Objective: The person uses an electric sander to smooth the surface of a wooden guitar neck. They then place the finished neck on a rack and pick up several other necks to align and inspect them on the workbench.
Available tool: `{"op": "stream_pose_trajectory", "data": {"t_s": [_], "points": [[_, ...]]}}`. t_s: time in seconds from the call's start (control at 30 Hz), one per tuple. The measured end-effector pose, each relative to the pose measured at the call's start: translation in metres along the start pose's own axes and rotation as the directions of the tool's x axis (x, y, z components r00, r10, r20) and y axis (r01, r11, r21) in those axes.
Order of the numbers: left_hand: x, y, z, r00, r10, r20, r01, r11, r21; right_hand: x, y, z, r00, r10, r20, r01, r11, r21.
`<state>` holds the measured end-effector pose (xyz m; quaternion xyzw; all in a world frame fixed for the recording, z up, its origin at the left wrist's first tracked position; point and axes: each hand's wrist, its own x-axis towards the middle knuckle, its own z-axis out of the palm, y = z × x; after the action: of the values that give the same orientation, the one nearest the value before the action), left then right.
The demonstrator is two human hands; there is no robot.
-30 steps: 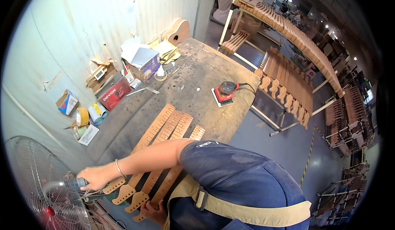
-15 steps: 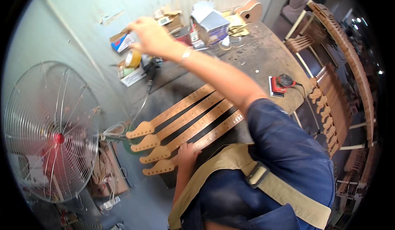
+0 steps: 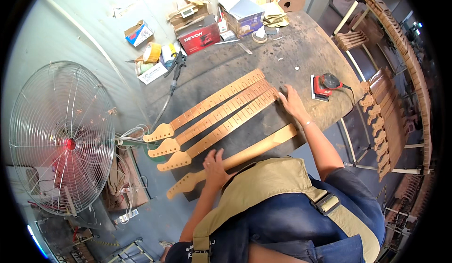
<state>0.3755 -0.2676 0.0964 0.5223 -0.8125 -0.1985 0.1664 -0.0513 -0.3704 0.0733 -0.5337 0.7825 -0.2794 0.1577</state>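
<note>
Pale wood: one neck (image 3: 256, 147) lies face-down, three fretted necks (image 3: 221, 113) face-up, left hand (image 3: 215, 169) and right hand (image 3: 293, 104) fingers apart (contact hard to judge).

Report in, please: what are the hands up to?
Left hand over nearest guitar neck, back side up. Right hand at next neck's far end. Red sander apart, rightward.

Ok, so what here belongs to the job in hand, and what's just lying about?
Job in hand:
- face-down neck
- three fretted necks beside it
- probably the air gun and perhaps the red sander, both lying unheld

Apparently just lying about:
- yellow tape roll
- red box
- wooden instrument body
</note>
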Motion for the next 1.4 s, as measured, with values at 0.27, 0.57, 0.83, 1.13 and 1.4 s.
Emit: {"op": "stream_pose_trajectory", "data": {"t_s": [0.27,0.57,0.83,1.13,1.4], "points": [[0.062,-0.067,-0.031,0.987,-0.110,-0.120,0.139,0.954,0.265,0.038,-0.001,0.008,0.988,0.024,0.150,-0.024,1.000,0.001],[-0.019,-0.034,-0.053,0.992,-0.026,0.121,0.009,0.990,0.141,-0.087,0.031,-0.081,0.896,0.131,0.423,-0.222,0.959,0.173],[0.019,-0.017,-0.055,0.995,-0.087,-0.038,0.082,0.990,-0.116,-0.029,-0.025,-0.042,0.986,-0.079,0.146,0.080,0.997,0.001],[0.115,-0.092,-0.038,0.955,-0.253,0.155,0.181,0.911,0.370,0.084,-0.012,0.059,0.943,0.126,0.308,-0.192,0.962,0.196],[0.038,-0.069,-0.019,0.986,-0.049,-0.161,0.091,0.960,0.265,0.026,-0.002,0.000,0.991,-0.136,-0.014,0.136,0.977,0.162]]}}
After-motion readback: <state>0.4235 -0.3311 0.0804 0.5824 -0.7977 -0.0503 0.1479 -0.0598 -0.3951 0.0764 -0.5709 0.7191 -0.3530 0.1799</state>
